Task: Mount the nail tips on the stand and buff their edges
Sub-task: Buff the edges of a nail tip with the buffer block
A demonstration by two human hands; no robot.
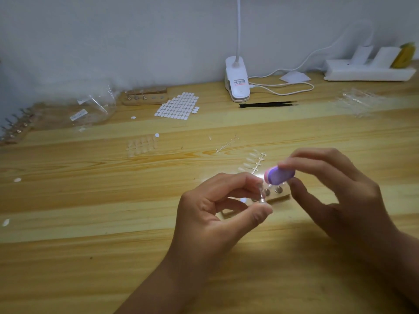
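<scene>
Head view: left hand point(212, 207) pinches clear nail tip point(262, 196); right hand point(335, 191) grips rounded purple buffer point(279, 176) over wooden stand point(280, 197)

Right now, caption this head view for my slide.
Left hand pinches a clear nail tip while right hand holds a purple buffer.

You're working in dim light; a bright pool glares on the bench point(158, 200) between your hands, and the frame's edges blur and bend.
</scene>
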